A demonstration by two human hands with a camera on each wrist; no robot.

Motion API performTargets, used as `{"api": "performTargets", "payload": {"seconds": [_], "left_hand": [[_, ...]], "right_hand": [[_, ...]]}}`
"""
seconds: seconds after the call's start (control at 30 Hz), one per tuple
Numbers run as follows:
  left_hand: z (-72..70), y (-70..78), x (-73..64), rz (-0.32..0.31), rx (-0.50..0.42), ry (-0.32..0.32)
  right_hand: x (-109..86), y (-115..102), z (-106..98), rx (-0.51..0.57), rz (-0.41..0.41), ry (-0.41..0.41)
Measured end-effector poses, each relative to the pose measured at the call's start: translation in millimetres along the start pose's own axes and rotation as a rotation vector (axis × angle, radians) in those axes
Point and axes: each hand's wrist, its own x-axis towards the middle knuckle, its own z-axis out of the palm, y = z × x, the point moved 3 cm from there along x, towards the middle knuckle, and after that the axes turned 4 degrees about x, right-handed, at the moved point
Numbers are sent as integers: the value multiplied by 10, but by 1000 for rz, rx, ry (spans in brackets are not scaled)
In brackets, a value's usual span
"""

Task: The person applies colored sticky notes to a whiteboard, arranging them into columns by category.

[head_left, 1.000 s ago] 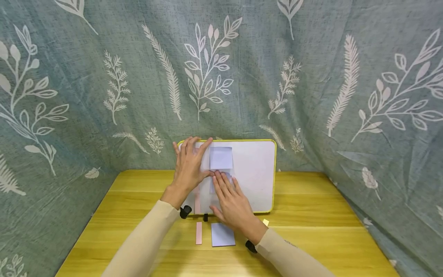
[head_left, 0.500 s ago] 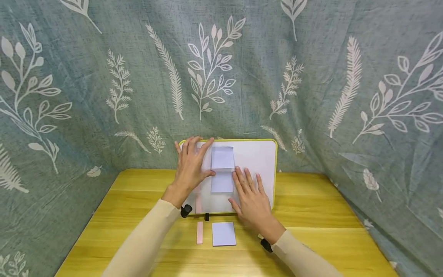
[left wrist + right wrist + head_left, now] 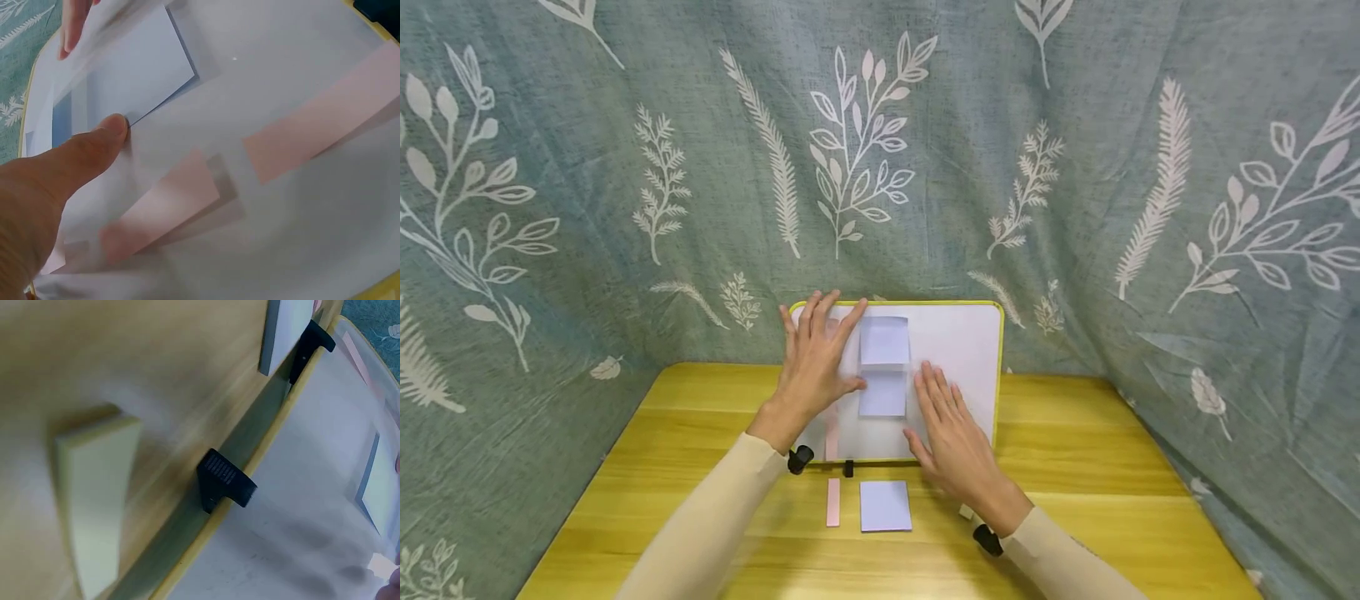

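My left hand (image 3: 812, 358) grips the upper left of the yellow-edged whiteboard (image 3: 958, 342), fingertips over its top edge. Its thumb (image 3: 106, 140) lies at the edge of the lower blue sticky note (image 3: 147, 69). Just above is another blue sticky note (image 3: 883, 340), its bottom edge lifting a little. My right hand (image 3: 958, 442) lies with straight fingers over the board, right of the lower note; its fingertips (image 3: 74, 34) show in the left wrist view. Pink sticky strips (image 3: 165, 206) line the board's left side, partly hidden by my left hand in the head view.
On the wooden table (image 3: 1075, 467) before the board lie a blue sticky-note pad (image 3: 885, 506), a narrow pink pad (image 3: 833, 502) and a pale yellow pad (image 3: 97, 506). Black feet (image 3: 225, 478) support the board's lower edge. A patterned cloth (image 3: 947, 167) hangs behind.
My right hand has slid right, off the lower blue note, which now shows in full on the board. My left hand has stayed at the upper left of the whiteboard.
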Motion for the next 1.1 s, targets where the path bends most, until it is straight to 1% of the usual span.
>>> {"api": "performTargets", "payload": {"seconds": [0.07,0.13,0.23,0.33,0.47,0.67,0.73,0.83,0.93,1.1], "left_hand": [[-16,-5,-22,6,8,-3],[-33,-10,-45,14,18,-4],[-64,-12,-84,25,18,-5],[-96,-13,-129,36,-5,-5],[-139,-8,-190,68,-26,2],[-209,27,-305,163,-16,76],[-224,61,-350,200,-27,87],[-229,140,-421,239,-56,67],[-230,231,-502,276,-77,61],[-242,380,-647,334,-94,67]], "right_hand": [[-19,-15,-27,40,-57,72],[-43,-29,-53,71,-100,127],[-71,-49,-80,98,-128,168],[-88,-68,-96,113,-133,176],[-103,-84,-107,121,-138,184],[-132,-99,-119,145,-166,197],[-154,-106,-121,156,-171,195],[-189,-109,-117,173,-168,176],[-208,-113,-103,186,-172,172],[-207,-123,-74,200,-202,205]]}}
